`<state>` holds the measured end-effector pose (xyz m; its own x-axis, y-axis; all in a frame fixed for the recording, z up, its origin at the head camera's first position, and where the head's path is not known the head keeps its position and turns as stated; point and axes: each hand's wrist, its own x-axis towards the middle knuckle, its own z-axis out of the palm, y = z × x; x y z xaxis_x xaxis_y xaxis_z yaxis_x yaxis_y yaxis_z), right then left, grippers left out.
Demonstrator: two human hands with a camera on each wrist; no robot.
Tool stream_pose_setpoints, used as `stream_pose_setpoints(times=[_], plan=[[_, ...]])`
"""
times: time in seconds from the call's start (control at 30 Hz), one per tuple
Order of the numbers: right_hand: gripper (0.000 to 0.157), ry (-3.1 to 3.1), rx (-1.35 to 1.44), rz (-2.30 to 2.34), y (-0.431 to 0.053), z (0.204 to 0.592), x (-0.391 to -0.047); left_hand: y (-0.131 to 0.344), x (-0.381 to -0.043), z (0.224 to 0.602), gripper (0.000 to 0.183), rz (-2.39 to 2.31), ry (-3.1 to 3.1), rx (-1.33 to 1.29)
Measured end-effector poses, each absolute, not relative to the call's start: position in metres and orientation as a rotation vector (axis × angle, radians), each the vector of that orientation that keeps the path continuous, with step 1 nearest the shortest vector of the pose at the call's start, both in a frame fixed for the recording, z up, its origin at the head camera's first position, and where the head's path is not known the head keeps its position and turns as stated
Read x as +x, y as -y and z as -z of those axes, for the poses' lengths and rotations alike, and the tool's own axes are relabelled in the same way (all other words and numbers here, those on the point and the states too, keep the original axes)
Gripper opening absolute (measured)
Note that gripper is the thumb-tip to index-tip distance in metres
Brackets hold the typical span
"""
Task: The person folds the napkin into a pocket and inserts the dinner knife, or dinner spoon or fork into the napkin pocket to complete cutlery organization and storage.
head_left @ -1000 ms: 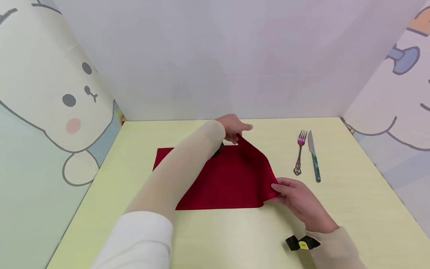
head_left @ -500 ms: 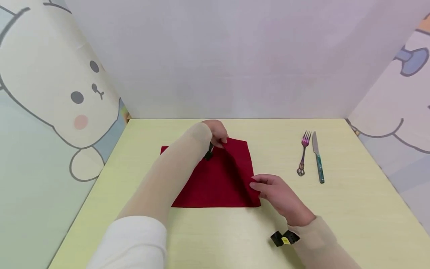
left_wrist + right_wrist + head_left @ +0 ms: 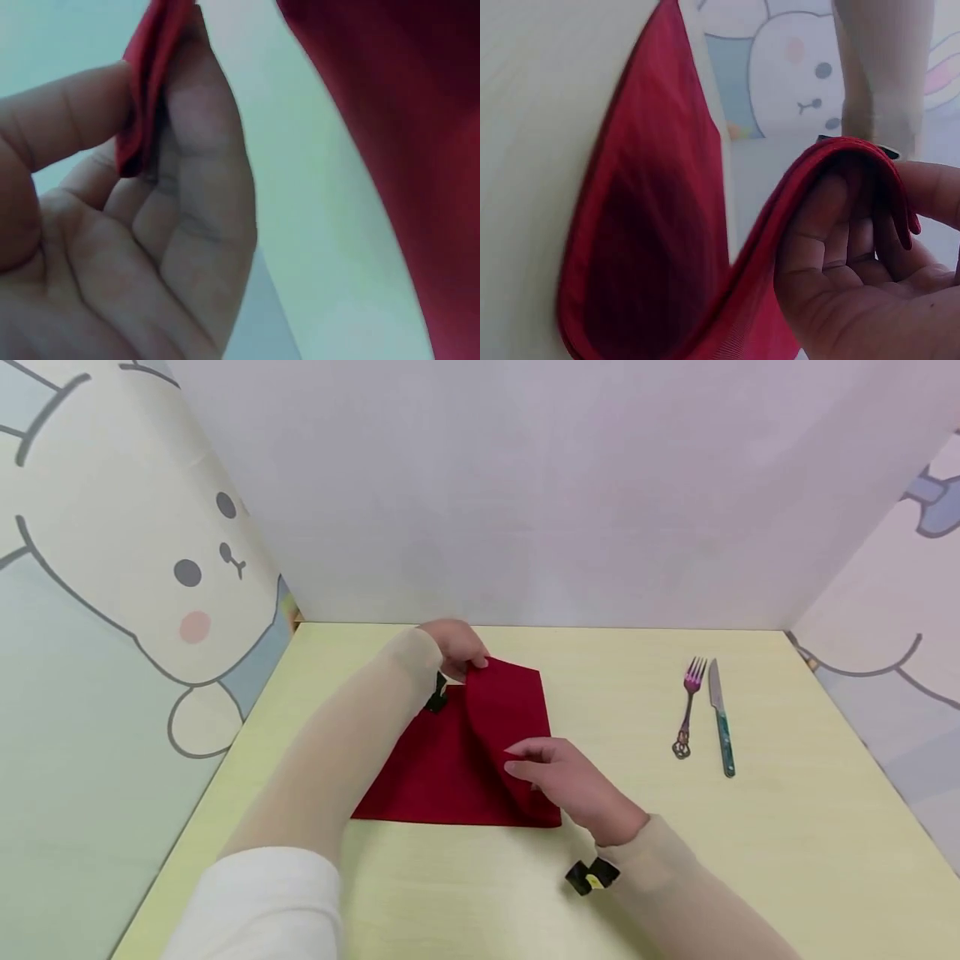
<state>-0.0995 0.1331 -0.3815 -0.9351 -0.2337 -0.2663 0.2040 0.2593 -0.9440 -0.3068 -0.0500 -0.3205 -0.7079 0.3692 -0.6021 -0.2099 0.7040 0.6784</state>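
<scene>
A red cloth napkin (image 3: 512,706) lies on the table, its right part lifted and folded over toward the left. At the far edge my left hand (image 3: 456,647) pinches the raised edge. The left wrist view shows a doubled piece of the napkin (image 3: 144,97) between thumb and fingers. Nearer to me, my right hand (image 3: 577,787) holds the same edge. In the right wrist view the napkin (image 3: 649,217) bends over the fingers, with a gap between its raised and lower layers. My left forearm hides the left part of the napkin in the head view.
On the right of the pale yellow table (image 3: 630,693) lie a fork (image 3: 687,706) with a purplish head and a knife (image 3: 722,718) with a green handle, side by side. A whitish wall (image 3: 525,510) stands behind the table; printed cartoon panels flank it.
Both hands have moved left, carrying the napkin's right edge up and over toward its middle. The folded part has grown wider. The view has shifted slightly; the fork and knife lie as before.
</scene>
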Motion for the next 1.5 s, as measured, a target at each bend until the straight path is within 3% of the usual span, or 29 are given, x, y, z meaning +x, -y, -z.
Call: stream_pose_setpoints(times=[0.37, 0.8, 1.2, 1.5], plan=[[0.021, -2.093, -0.014, 1.682, -0.104, 0.416, -0.115, 0.085, -0.315, 0.365, 0.02, -0.873, -2.2, 0.267], [0.02, -1.981, 0.07, 1.754, -0.126, 0.431, -0.116, 0.077, -0.306, 0.392, 0.02, -0.961, -2.21, 0.348], [0.02, -1.987, 0.078, 1.803, -0.154, 0.422, -0.113, 0.046, -0.3, 0.385, 0.021, -0.992, -2.249, 0.418], [0.02, -2.156, -0.003, 1.794, -0.14, 0.377, -0.112, 0.047, -0.308, 0.347, 0.026, -1.106, -2.226, 0.504]])
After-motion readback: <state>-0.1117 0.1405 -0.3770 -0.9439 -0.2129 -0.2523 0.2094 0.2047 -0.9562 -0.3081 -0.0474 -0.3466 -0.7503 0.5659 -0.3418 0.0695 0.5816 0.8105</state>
